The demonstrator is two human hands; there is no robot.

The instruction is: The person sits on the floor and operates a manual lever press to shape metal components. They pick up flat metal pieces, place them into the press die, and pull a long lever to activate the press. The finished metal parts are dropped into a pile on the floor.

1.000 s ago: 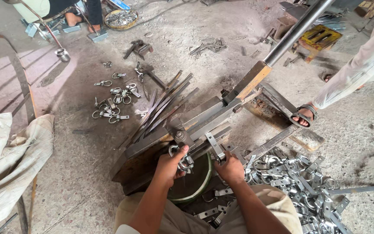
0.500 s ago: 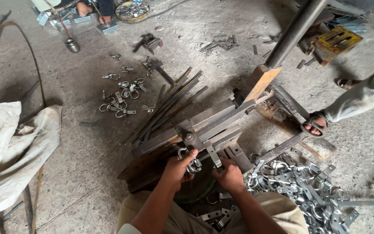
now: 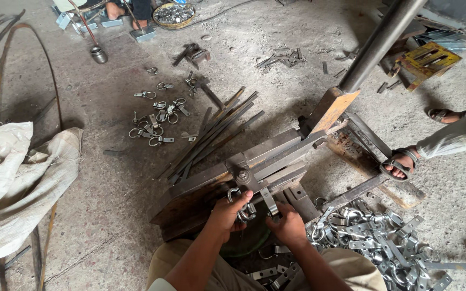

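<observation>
Steel bending jig (image 3: 265, 161) on the concrete floor, long lever bar (image 3: 378, 40) slanting up right. Heap of bent clamps (image 3: 373, 237) beside the right knee. Left hand (image 3: 230, 213) pinching a ring-shaped clamp (image 3: 244, 211) at the jig's front. Right hand (image 3: 287, 226) closed around a flat metal strip (image 3: 269, 202) just beside it.

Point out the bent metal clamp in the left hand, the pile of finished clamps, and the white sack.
bent metal clamp (image 3: 242, 207), head view, loop.
pile of shiny metal clamps (image 3: 373, 237), head view, middle.
white woven sack (image 3: 12, 183), head view, centre.
</observation>
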